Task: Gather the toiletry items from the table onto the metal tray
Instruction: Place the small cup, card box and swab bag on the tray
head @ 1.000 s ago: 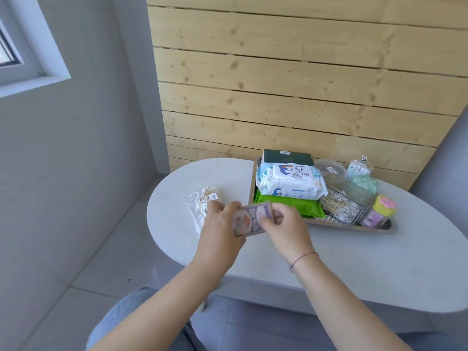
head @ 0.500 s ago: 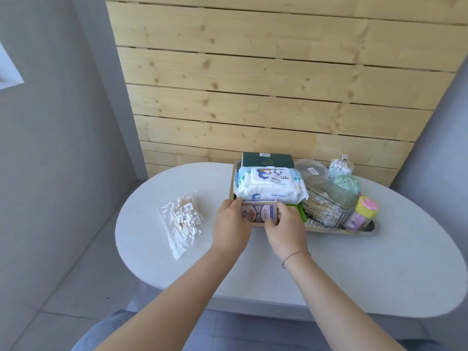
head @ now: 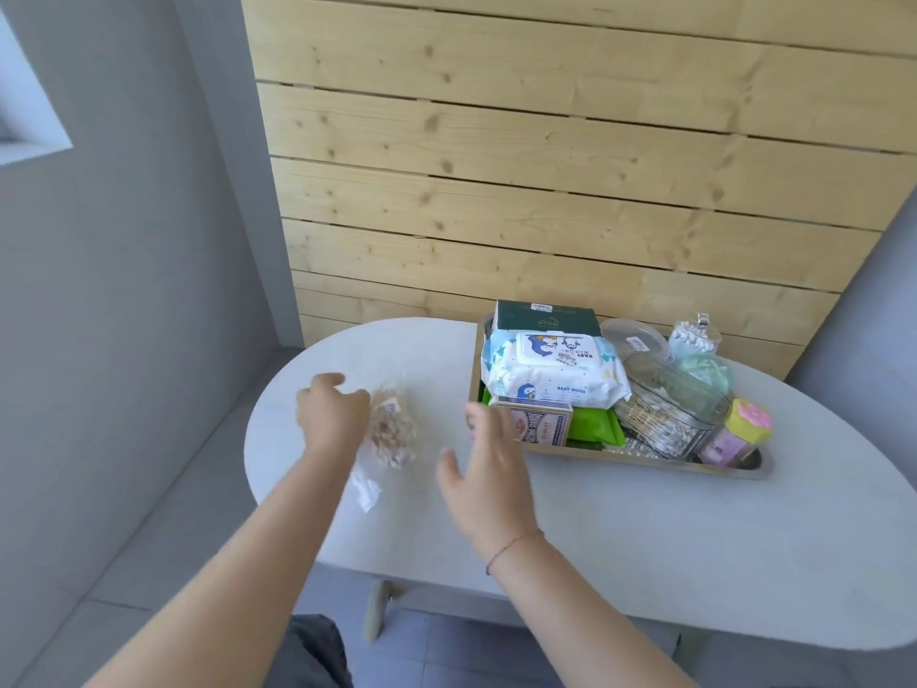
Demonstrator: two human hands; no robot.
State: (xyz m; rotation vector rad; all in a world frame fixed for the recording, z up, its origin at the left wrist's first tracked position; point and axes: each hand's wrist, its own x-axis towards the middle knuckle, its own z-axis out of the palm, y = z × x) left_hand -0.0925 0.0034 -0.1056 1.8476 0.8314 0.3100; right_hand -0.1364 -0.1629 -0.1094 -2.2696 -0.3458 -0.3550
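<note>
Curling its fingers at the left edge of the bag of cotton swabs [head: 392, 434], the left grip [head: 330, 419] is blurred; I cannot tell whether it holds the bag, which lies on the surface [head: 620, 528] left of the metal tray [head: 645, 461]. The right grip [head: 489, 474] hangs open, fingers spread, between bag and tray. A patterned box [head: 538, 424] sits in the tray's front-left corner.

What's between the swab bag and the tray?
Head view: just the open right hand over bare tabletop separates swab bag from metal tray.
</note>
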